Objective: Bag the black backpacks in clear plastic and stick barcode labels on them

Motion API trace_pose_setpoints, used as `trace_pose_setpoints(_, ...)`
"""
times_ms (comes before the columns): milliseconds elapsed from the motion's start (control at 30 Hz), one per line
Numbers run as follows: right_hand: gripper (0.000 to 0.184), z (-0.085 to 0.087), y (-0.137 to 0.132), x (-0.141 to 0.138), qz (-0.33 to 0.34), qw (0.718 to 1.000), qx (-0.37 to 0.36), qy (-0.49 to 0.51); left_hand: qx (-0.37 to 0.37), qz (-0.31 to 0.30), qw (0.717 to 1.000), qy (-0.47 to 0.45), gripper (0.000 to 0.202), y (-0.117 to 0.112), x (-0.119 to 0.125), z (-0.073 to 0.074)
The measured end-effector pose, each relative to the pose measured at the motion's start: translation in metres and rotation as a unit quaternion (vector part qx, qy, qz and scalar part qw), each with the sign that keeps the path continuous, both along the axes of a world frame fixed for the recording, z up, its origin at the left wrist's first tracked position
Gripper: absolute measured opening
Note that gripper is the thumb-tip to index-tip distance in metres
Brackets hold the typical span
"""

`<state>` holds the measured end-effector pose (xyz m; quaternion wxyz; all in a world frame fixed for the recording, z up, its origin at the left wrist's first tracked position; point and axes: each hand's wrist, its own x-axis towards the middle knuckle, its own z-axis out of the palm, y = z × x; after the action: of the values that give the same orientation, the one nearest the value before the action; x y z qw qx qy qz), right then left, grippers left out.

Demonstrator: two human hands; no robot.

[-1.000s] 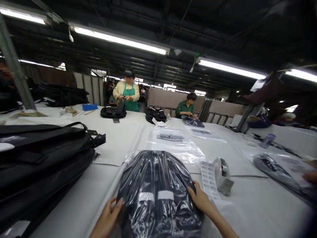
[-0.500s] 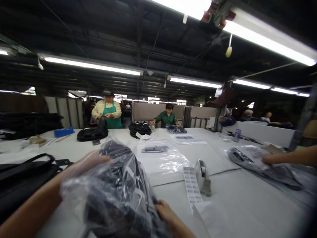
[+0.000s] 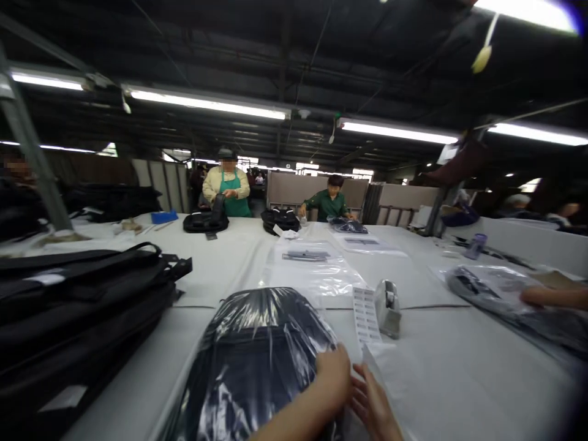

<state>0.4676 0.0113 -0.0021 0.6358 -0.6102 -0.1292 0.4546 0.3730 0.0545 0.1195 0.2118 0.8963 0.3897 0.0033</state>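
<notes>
A dark, round-topped backpack (image 3: 248,349) lies on the table in front of me, covered by a clear plastic bag (image 3: 264,306) that fits smoothly over its top. My left hand (image 3: 333,373) reaches across it to its right edge. Its fingers are bent down on the plastic there, and their tips are hidden. Close beside it, my right hand (image 3: 374,401) is turned sideways, its fingers stretched and slightly apart along the right side of the wrapped backpack.
Black bags (image 3: 82,306) are piled at left. A label sheet (image 3: 366,315) and tape dispenser (image 3: 388,309) lie right of centre, flat plastic bags (image 3: 312,269) beyond. A co-worker's hand (image 3: 546,297) touches a wrapped bag (image 3: 487,288) at right. Two people work across the table (image 3: 243,257).
The wrapped backpack, held up and tilted before with loose plastic, now lies flat with the plastic smooth. My left hand has crossed from its left side to its right edge. The view has turned left.
</notes>
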Motion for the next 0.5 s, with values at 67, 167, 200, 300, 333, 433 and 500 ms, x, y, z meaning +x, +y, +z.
trace_pose_setpoints(67,0.081,-0.005,-0.009,0.01,0.035,0.995,-0.058,-0.071,-0.017,-0.028,0.999,-0.018,0.058,-0.007,-0.011,-0.016)
trace_pose_setpoints(167,0.081,-0.008,-0.009,0.009,0.115,0.953,-0.082,-0.268,0.05,-0.022,0.99,-0.126,0.046,0.014,-0.075,-0.016)
trace_pose_setpoints(200,0.079,-0.009,-0.006,0.003,0.136,0.932,-0.074,-0.328,0.101,0.023,0.98,-0.17,0.044,0.026,-0.105,-0.015)
trace_pose_setpoints(300,0.076,-0.015,0.003,-0.022,0.141,0.879,-0.075,-0.45,0.189,0.28,0.93,-0.142,0.059,0.062,-0.197,-0.029)
trace_pose_setpoints(333,0.076,-0.019,0.004,-0.03,0.138,0.869,-0.085,-0.468,0.156,0.346,0.919,-0.104,0.067,0.07,-0.221,-0.043)
trace_pose_setpoints(433,0.07,-0.032,0.0,-0.049,0.132,0.872,-0.101,-0.461,0.09,0.272,0.955,-0.079,0.055,0.078,-0.263,-0.101)
trace_pose_setpoints(500,0.065,-0.037,-0.01,-0.048,0.132,0.883,-0.086,-0.441,0.12,0.221,0.965,-0.073,0.047,0.075,-0.273,-0.139)
